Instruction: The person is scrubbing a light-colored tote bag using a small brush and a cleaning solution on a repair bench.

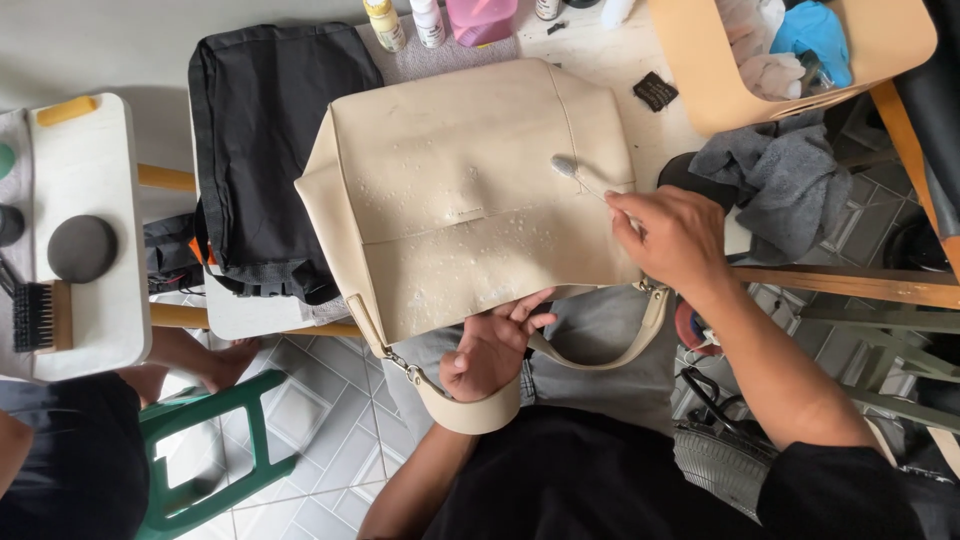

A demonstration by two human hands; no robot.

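Handbag [470, 190] right of backpack [265, 150]

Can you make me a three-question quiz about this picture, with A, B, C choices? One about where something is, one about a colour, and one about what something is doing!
1. Where is the black bag?
A. left of the cream handbag in the picture
B. inside the tan basket
C. on the floor tiles

2. What colour is the plastic stool?
A. red
B. green
C. white

3. What is the right hand doing?
A. resting empty
B. holding a small brush on the handbag
C. holding a bottle

Answers:
1 A, the black bag lies beside the cream handbag on its left in the picture.
2 B, its legs are green.
3 B, the grip pinches a small brush whose head touches the foamy handbag, while the left hand holds the bag's lower edge.
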